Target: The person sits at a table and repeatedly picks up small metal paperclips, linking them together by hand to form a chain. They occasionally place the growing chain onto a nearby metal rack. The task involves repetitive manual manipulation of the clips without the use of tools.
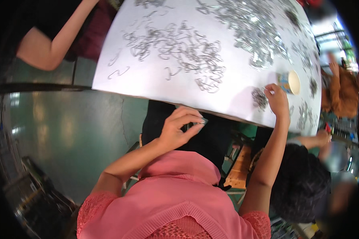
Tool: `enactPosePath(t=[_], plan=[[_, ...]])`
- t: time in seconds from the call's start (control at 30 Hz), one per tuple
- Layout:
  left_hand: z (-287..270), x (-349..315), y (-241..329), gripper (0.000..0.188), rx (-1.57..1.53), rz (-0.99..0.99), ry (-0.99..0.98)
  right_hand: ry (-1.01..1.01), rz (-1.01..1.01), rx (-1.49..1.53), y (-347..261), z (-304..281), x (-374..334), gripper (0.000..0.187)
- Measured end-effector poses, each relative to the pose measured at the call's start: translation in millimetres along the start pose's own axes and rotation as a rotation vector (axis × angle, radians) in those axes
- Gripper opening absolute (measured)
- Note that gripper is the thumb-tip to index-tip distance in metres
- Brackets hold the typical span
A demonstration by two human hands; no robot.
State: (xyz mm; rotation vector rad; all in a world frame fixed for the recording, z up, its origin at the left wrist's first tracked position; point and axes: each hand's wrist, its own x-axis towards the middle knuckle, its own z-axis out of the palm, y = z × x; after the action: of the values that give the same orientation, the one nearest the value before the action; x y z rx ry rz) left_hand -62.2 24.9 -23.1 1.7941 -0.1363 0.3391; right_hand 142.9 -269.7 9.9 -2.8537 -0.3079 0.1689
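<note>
Evidently, the left hand [181, 125] pinches a small silvery metal-looking piece [204, 120], likely light, stiff, best edge-held; whether the right hand [277, 100], beside a small dark wiry heap [259, 98], grips anything is unclear.

Right hand [280, 104] is just near-left of the paper cup [283, 83], fingertips by a little dark pile [259, 98]. Left hand [178, 126], way further left of the cup, pinches something tiny. Wire hooks [192, 55] sprawl left of the cup too, shiny metal strips [255, 34] beyond it.
</note>
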Motion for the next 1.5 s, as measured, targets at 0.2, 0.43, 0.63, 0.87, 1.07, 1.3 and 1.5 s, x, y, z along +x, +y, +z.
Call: enactPosePath(t=[0.2, 0.43, 0.63, 0.87, 1.07, 1.3, 1.5], plan=[[-6.0, -9.5, -6.4, 0.015, -0.04, -0.025, 0.053, 0.109, -0.346, 0.221, -99.0, 37.4, 30.6, 0.015], [-11.9, -10.9, -13.4, 0.017, -0.021, -0.021, 0.08, -0.143, -0.578, 0.376, -255.1, 89.6, 50.1, 0.015], [-15.9, -9.8, -17.3, 0.016, -0.021, 0.003, 0.114, -0.187, -0.611, 0.259, -278.2, 112.1, 70.6, 0.021], [-17.7, -10.3, -20.6, 0.015, -0.006, -0.017, 0.126, -0.192, -0.549, 0.282, -282.7, 118.0, 68.5, 0.017], [-15.8, -6.6, -16.6, 0.015, 0.006, -0.032, 0.097, -0.141, -0.478, 0.403, -268.1, 109.1, 62.5, 0.012], [-10.9, -3.7, -16.3, 0.015, -0.032, -0.051, 0.081, -0.128, -0.067, 0.823, -123.6, 33.1, 26.3, 0.01], [-8.6, -0.4, -20.9, 0.014, -0.047, -0.056, 0.082, 0.052, 0.145, 0.452, 6.0, 27.0, -12.6, 0.012]])
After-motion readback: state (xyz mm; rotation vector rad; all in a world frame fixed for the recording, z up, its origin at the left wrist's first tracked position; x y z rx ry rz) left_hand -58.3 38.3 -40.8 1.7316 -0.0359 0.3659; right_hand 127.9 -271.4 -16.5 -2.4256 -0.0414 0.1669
